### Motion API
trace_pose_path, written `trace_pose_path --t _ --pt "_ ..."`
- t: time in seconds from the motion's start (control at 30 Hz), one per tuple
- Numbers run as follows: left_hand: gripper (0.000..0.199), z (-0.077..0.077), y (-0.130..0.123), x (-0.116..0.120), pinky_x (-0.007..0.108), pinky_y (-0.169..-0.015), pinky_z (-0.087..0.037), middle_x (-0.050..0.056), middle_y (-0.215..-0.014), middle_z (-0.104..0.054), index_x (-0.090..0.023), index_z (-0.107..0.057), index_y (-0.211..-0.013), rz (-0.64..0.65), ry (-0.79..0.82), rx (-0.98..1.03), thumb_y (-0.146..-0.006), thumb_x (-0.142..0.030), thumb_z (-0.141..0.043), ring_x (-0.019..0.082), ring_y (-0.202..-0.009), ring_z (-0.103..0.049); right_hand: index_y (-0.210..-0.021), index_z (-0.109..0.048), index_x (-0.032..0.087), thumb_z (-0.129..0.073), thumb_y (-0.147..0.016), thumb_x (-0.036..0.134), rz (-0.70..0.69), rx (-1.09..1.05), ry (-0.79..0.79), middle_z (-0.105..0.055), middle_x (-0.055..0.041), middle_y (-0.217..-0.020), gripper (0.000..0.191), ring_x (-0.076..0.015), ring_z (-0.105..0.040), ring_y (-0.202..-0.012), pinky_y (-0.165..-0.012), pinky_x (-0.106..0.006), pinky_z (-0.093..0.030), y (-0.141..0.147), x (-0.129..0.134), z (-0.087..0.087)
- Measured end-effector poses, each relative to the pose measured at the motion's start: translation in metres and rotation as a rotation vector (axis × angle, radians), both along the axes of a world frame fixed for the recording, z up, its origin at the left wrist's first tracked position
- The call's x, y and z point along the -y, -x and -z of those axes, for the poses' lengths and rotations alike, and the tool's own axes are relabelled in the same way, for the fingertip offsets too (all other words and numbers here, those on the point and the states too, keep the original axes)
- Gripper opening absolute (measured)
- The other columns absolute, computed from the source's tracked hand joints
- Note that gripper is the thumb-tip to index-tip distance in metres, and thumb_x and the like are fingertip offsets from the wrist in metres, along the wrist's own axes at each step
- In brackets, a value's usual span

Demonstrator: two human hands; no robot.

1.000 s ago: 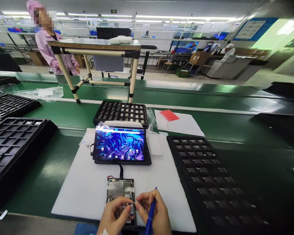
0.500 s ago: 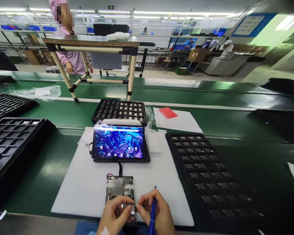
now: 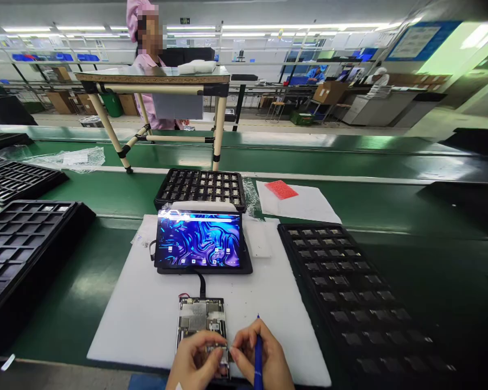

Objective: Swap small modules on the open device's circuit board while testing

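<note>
My left hand [image 3: 197, 360] is pinched over the lower part of a circuit board assembly [image 3: 197, 317], on something small that I cannot make out. Close beside it, at the board's right edge, my right hand [image 3: 264, 355] has thumb and forefinger together and holds a blue pen [image 3: 258, 360], its tip pointing away from me. A black flat cable [image 3: 202, 285] runs from the board's top to a lit tablet screen [image 3: 199, 238], which leans on a black stand. The board lies on a white foam sheet [image 3: 126, 319].
Black trays of small parts stand at right [image 3: 341, 287], behind the screen [image 3: 201, 187] and at left [image 3: 20, 233]. A red sheet [image 3: 282, 189] lies on white foam. Beyond a raised table [image 3: 154, 78] stands a person in pink [image 3: 148, 59].
The person in pink has moved to the right behind the raised table and turned. The view has shifted slightly. My hands stay at the board in nearly the same pose.
</note>
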State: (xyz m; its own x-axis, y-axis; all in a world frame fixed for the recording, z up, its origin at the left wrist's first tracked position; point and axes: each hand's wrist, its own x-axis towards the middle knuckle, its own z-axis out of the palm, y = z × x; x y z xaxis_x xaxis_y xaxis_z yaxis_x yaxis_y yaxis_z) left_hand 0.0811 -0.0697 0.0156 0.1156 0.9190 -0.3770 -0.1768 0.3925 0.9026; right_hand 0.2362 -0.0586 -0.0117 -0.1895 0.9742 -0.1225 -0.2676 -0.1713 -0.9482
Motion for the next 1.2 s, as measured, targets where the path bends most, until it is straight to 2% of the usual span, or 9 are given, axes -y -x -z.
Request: trace_pose_path --t 0.13,0.3,0.47,0.73,0.83,1.07,1.2 --pt "0.048 0.001 0.000 0.001 0.017 -0.051 -0.050 0.002 -0.064 -0.058 -0.013 -0.070 -0.080 0.019 0.002 0.000 -0.066 -0.059 -0.071 0.008 -0.050 -0.055 -0.070 -0.036 0.023 -0.073 -0.070 0.017 -0.033 -0.001 0.028 -0.064 0.0008 -0.070 0.037 -0.0107 -0.056 -0.056 -0.053 -0.020 -0.044 -0.002 -0.001 0.001" --pt "0.053 0.001 -0.001 0.001 0.023 -0.053 -0.054 0.003 -0.067 -0.056 -0.012 -0.071 -0.081 0.022 -0.008 -0.049 -0.064 -0.063 -0.069 0.008 -0.051 -0.048 -0.069 -0.034 0.023 -0.073 -0.070 0.018 -0.041 0.004 0.068 -0.063 0.0006 -0.070 0.039 -0.0102 -0.054 -0.055 -0.051 -0.019 -0.042 -0.003 -0.001 0.001" --pt "0.056 -0.001 -0.001 0.001 0.020 -0.052 -0.051 0.004 -0.066 -0.060 -0.012 -0.071 -0.082 0.019 0.015 -0.074 -0.063 -0.065 -0.068 0.011 -0.053 -0.056 -0.069 -0.036 0.023 -0.069 -0.071 0.014 0.003 0.045 0.010 -0.062 0.0007 -0.070 0.035 -0.0125 -0.057 -0.062 -0.058 -0.021 -0.045 -0.002 0.001 -0.005" --pt "0.055 -0.009 -0.005 0.002 0.018 -0.054 -0.052 0.005 -0.066 -0.061 -0.013 -0.072 -0.079 0.012 0.001 -0.099 -0.063 -0.065 -0.068 0.011 -0.055 -0.056 -0.068 -0.038 0.023 -0.063 -0.072 0.012 0.082 0.313 -0.086 -0.061 0.0014 -0.069 0.027 -0.0122 -0.055 -0.059 -0.057 -0.020 -0.045 -0.003 0.007 -0.012" --pt "0.054 -0.011 -0.005 0.002 0.018 -0.053 -0.052 0.005 -0.065 -0.063 -0.012 -0.072 -0.079 0.024 0.006 -0.097 -0.063 -0.064 -0.069 0.010 -0.053 -0.057 -0.067 -0.039 0.023 -0.063 -0.070 0.011 0.071 0.352 -0.087 -0.061 0.0013 -0.067 0.027 -0.0119 -0.053 -0.057 -0.055 -0.020 -0.044 -0.004 0.009 -0.014" --pt "0.058 -0.015 -0.007 0.000 0.019 -0.053 -0.052 0.007 -0.069 -0.067 -0.011 -0.072 -0.080 0.033 0.011 -0.121 -0.062 -0.066 -0.069 0.012 -0.054 -0.060 -0.064 -0.038 0.023 -0.068 -0.068 0.017 0.043 0.217 0.037 -0.065 -0.0015 -0.067 0.031 -0.0143 -0.058 -0.059 -0.057 -0.023 -0.046 -0.004 0.004 -0.021" --pt "0.060 -0.016 -0.010 0.000 0.019 -0.052 -0.052 0.008 -0.068 -0.068 -0.011 -0.073 -0.080 0.043 -0.035 -0.190 -0.064 -0.068 -0.065 0.014 -0.055 -0.061 -0.060 -0.039 0.023 -0.075 -0.062 0.025 0.093 0.245 0.118 -0.067 -0.0023 -0.062 0.036 -0.0163 -0.060 -0.058 -0.057 -0.025 -0.047 -0.002 0.005 -0.030"
